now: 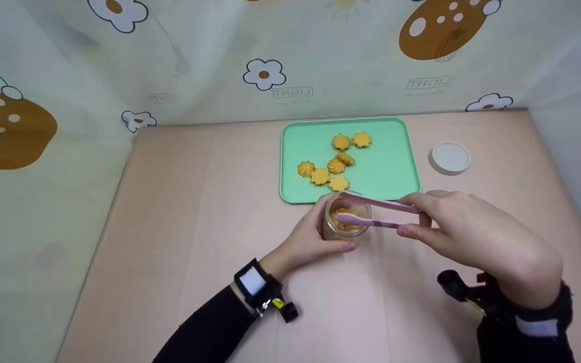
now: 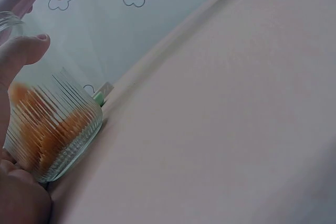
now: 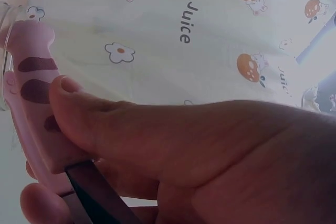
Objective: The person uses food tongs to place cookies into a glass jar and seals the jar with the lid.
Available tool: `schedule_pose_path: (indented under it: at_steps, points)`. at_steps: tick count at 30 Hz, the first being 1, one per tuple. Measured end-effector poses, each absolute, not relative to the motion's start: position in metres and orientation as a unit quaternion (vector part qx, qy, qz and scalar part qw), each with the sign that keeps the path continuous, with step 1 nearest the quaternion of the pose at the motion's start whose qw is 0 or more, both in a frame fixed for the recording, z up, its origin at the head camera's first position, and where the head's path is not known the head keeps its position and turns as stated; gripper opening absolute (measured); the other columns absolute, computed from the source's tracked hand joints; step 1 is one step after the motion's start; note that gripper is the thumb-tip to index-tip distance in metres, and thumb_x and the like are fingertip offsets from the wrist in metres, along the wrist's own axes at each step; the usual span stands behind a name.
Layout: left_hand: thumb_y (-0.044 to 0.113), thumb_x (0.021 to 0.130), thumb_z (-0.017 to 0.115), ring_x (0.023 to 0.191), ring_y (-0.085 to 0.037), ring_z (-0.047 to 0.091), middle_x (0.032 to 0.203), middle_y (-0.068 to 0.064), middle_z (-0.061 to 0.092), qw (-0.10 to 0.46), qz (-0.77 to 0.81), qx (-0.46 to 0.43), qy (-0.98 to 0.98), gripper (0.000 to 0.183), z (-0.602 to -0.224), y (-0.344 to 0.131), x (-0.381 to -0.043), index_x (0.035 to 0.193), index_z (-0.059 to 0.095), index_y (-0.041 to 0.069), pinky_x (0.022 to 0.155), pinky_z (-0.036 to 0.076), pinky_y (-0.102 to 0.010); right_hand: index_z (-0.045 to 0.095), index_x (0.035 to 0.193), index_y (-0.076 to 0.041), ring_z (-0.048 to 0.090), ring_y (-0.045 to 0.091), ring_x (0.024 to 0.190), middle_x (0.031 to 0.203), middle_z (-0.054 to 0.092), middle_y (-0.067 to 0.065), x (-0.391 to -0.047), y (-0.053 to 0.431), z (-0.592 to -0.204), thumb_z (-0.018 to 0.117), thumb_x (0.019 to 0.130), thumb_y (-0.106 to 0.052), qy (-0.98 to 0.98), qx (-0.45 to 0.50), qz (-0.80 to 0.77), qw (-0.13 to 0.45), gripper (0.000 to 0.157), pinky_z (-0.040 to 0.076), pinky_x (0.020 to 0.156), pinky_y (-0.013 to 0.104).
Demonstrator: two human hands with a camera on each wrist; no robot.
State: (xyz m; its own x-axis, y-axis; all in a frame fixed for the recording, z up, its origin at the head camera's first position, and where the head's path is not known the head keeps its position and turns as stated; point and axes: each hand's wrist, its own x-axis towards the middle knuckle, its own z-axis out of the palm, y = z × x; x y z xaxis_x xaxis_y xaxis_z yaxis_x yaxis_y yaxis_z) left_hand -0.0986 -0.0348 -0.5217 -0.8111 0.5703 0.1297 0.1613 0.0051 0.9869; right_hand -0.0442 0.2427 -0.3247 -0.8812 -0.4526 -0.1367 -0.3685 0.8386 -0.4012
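Pink tongs (image 1: 381,203) point left across the mouth of a glass jar (image 1: 347,235)

Printed cloth (image 1: 179,65) rises at the left and along the back of the pale pink table (image 1: 210,201). From the lower left, a black wristband (image 1: 252,280) leads to the left hand (image 1: 303,237), whose fingers and thumb wrap round the one ribbed jar near the middle of the table. Its mouth faces up, and golden-brown cookies (image 2: 44,135) show through its side, too overlapped to count. Just beyond it lies one mint-green tray (image 1: 386,171), long side running left to right, carrying seven cookies (image 1: 336,166): three nearest the front, two together in the middle, one of them tilted, and two side by side farther back. The jar's rim covers a little of the tray's near edge.

One pair of tongs has its long axis close to left-right, tips leftmost and standing apart; whether they are above the mouth or just inside, I cannot tell. Both arms cut across the view of the contents. Right of the tray, apart from it, lies one round white lid (image 1: 451,158). Nearer, the right hand (image 1: 464,227) grips the tongs between thumb and fingers, beside the tray's near right corner. A second black wristband (image 1: 537,326) circles that wrist.
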Motion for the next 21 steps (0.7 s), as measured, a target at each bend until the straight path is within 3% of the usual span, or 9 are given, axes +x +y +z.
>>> schedule_pose_path:
  at_steps: [21]
  points:
    - [0.016,0.083,0.097,0.138,-0.019,0.059,0.155,0.000,0.058,0.166,0.665,0.251,0.683,0.097,-0.5216,-0.0337,-0.0983,0.163,0.044,0.030,0.121,0.047,-0.041,0.073,0.129,-0.016,0.056,0.009,0.078,0.088,0.062,-0.011,-0.0425,0.2456,-0.3228,0.076,0.105,-0.034,0.952,-0.235,-0.186,0.059,0.030,0.050,0.069,0.035]
